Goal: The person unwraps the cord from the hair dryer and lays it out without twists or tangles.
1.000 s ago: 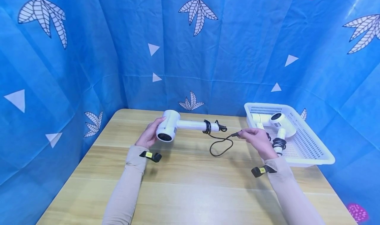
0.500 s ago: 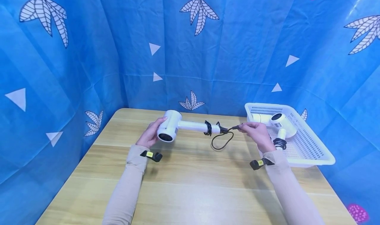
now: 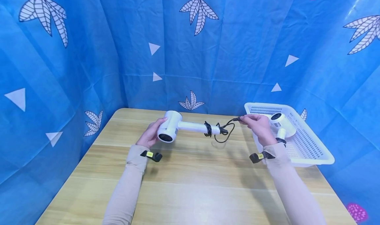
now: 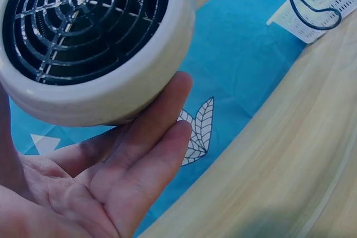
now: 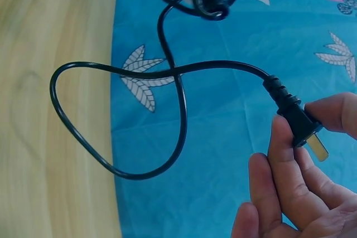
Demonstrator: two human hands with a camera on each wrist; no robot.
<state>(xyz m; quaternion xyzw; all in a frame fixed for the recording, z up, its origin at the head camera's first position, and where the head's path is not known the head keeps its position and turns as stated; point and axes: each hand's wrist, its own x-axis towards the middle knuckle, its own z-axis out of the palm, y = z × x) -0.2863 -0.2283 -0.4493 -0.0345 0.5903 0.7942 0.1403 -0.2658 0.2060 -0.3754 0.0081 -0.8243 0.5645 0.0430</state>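
Hair dryer (image 3: pixel 193 126) is up over the table (image 3: pixel 193 185), left hand (image 3: pixel 149 134) gripping its fat end, right hand (image 3: pixel 259 127) pinching its plug (image 5: pixel 298 120). White basket (image 3: pixel 307 147) on the right's got another dryer (image 3: pixel 284 124) in it, black cord (image 3: pixel 281 140) wrapped round.

From the head we look forward and down, far enough back to take in both arms (image 3: pixel 126 187), the surface (image 3: pixel 190 202) and blue backdrop (image 3: pixel 190 63). At the left wrist we face the left hand (image 4: pixel 106 179) and dryer (image 4: pixel 131 90) from close up, at a slant. At the right wrist we look closely at the right hand (image 5: pixel 312 202) and plug (image 5: pixel 298 118), the surface turned upright. All three views share the black cord (image 5: pixel 223 63) and backdrop.
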